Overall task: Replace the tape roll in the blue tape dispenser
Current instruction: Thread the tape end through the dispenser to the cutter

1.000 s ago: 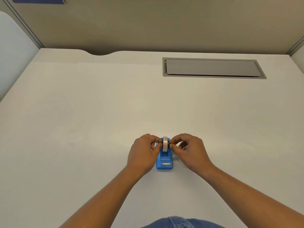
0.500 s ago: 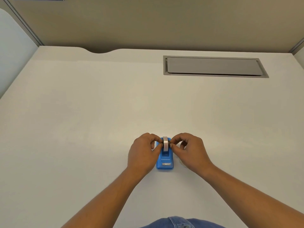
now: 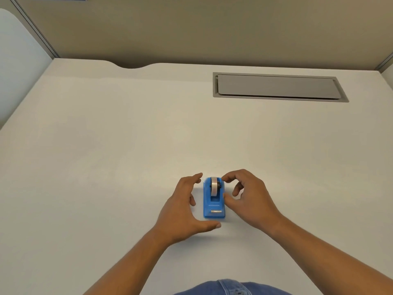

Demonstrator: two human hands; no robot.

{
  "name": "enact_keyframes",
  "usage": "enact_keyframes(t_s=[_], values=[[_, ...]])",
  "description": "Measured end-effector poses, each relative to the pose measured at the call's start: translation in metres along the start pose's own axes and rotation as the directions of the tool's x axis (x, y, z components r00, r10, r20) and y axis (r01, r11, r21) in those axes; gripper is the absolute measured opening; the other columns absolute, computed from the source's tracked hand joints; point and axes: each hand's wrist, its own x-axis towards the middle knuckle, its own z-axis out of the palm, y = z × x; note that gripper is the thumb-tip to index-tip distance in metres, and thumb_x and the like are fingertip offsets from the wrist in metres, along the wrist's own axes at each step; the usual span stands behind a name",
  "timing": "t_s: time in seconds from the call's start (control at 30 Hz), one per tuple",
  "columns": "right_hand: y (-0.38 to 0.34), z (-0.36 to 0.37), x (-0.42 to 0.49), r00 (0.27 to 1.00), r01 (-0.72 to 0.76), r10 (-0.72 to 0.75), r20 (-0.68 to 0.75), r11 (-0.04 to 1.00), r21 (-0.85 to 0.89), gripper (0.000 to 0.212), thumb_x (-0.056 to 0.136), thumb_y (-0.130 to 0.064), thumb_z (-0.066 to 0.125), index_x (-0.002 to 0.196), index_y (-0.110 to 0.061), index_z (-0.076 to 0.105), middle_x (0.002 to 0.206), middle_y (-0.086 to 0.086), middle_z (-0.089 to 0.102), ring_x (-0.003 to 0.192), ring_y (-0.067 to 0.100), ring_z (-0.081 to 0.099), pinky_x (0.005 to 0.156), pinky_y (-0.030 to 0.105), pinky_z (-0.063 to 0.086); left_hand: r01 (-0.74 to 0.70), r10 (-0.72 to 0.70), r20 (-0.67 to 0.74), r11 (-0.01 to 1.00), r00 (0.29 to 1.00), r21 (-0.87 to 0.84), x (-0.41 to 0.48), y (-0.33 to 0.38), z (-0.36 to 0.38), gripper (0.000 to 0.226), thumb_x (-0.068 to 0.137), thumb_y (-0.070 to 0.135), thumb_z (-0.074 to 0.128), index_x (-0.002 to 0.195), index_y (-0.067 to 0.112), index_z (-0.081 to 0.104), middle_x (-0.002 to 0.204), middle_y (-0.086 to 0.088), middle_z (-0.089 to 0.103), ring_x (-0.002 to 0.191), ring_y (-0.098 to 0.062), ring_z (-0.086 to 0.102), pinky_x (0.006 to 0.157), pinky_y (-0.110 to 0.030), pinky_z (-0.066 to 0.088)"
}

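Both hands have let go since half a second ago. Head view: left hand [image 3: 182, 211] and right hand [image 3: 247, 201] spread, flanking the dispenser [image 3: 214, 206] near the table's [image 3: 106, 167] front edge. Tape roll [image 3: 215, 186] sits in its cradle, probably seated.

Tape dispensers: we count one, a blue tape dispenser [image 3: 214, 201] standing on the counter [image 3: 106, 167].
Tape rolls: we count one tape roll [image 3: 215, 186], seated upright in the dispenser's cradle.
Cutter blades: we see one metal strip at the dispenser's near end.
Hands: we count two, our left hand [image 3: 184, 211] and our right hand [image 3: 247, 200], one on each side of the dispenser.
Forearms: two, both bare.
Counters: one, pale and plain.
Grey hatches: we count one grey hatch [image 3: 276, 87] set into the counter's far right part.
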Motion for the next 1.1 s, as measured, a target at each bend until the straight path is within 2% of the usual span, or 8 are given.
enact_keyframes(t_s=[0.13,0.2,0.3,0.43,0.67,0.8,0.9,1.1], values=[[-0.012,-0.005,-0.002,0.991,0.114,-0.106,0.087,0.989,-0.093,0.057,0.071,-0.036,0.079,0.119,-0.046,0.050,0.118,-0.028,0.048,0.081,-0.001,0.058,0.068,0.011,0.045,0.000,-0.001,0.014,1.000,1.000,0.025,0.001,-0.001,0.006,0.112,0.048,0.066,0.082,0.139,0.052,0.016,0.139,0.027,0.028,0.090,0.002,0.055,0.070,-0.006,0.045],[-0.017,-0.005,0.001,0.983,0.147,-0.131,0.129,0.981,-0.123,0.063,0.072,-0.035,0.080,0.125,-0.044,0.048,0.123,-0.027,0.046,0.081,-0.002,0.057,0.072,0.009,0.042,-0.008,0.008,0.011,1.000,1.000,0.016,0.002,0.000,0.008,0.110,0.051,0.063,0.083,0.138,0.053,0.017,0.132,0.037,0.028,0.091,0.005,0.055,0.067,-0.004,0.043],[-0.021,-0.003,0.008,0.977,0.165,-0.138,0.160,0.972,-0.166,0.060,0.076,-0.029,0.079,0.130,-0.033,0.052,0.127,-0.018,0.051,0.086,-0.001,0.051,0.082,0.011,0.039,-0.019,0.019,0.005,1.000,1.000,-0.022,0.004,0.001,0.011,0.104,0.054,0.061,0.082,0.137,0.055,0.019,0.119,0.056,0.026,0.093,0.009,0.053,0.065,-0.004,0.041],[-0.025,-0.001,0.013,0.980,0.155,-0.124,0.156,0.966,-0.206,0.047,0.082,-0.025,0.075,0.126,-0.023,0.059,0.120,-0.008,0.060,0.094,0.008,0.057,0.088,0.020,0.047,0.006,-0.006,-0.007,0.994,1.000,-0.109,0.008,-0.002,0.016,0.105,0.053,0.059,0.082,0.137,0.057,0.019,0.120,0.059,0.029,0.091,0.005,0.057,0.067,-0.006,0.044],[-0.029,0.002,0.015,0.977,0.147,-0.103,0.186,0.958,-0.244,0.035,0.083,-0.020,0.072,0.118,-0.021,0.066,0.104,-0.004,0.061,0.087,0.014,0.058,0.081,0.027,0.052,0.004,-0.007,-0.030,0.998,1.000,-0.070,0.014,-0.008,0.018,0.104,0.055,0.058,0.080,0.133,0.066,0.010,0.119,0.055,0.035,0.083,0.007,0.058,0.063,-0.008,0.044],[-0.027,0.003,0.015,0.980,0.120,-0.078,0.185,0.965,-0.231,0.037,0.083,-0.019,0.074,0.119,-0.021,0.066,0.105,-0.003,0.062,0.088,0.014,0.059,0.082,0.027,0.052,0.007,-0.008,-0.025,0.999,1.000,-0.036,0.016,-0.009,0.019,0.104,0.055,0.059,0.079,0.132,0.067,0.010,0.119,0.049,0.039,0.084,0.011,0.055,0.060,-0.009,0.044],[-0.027,0.002,0.015,0.980,0.120,-0.079,0.184,0.968,-0.219,0.036,0.082,-0.019,0.075,0.117,-0.021,0.067,0.103,-0.003,0.062,0.087,0.013,0.059,0.081,0.028,0.053,0.020,-0.020,-0.001,1.000,1.000,0.002,0.016,-0.009,0.020,0.105,0.057,0.054,0.081,0.137,0.058,0.014,0.122,0.036,0.043,0.086,0.016,0.052,0.060,-0.007,0.041],[-0.026,0.000,0.016,0.977,0.123,-0.078,0.198,0.967,-0.225,0.031,0.081,-0.020,0.073,0.111,-0.022,0.067,0.102,-0.005,0.061,0.087,0.014,0.057,0.079,0.026,0.049,0.068,-0.068,-0.003,0.996,0.998,0.055,0.015,-0.004,0.020,0.103,0.062,0.044,0.082,0.142,0.048,0.018,0.123,0.026,0.051,0.077,0.018,0.051,0.055,-0.003,0.033]])
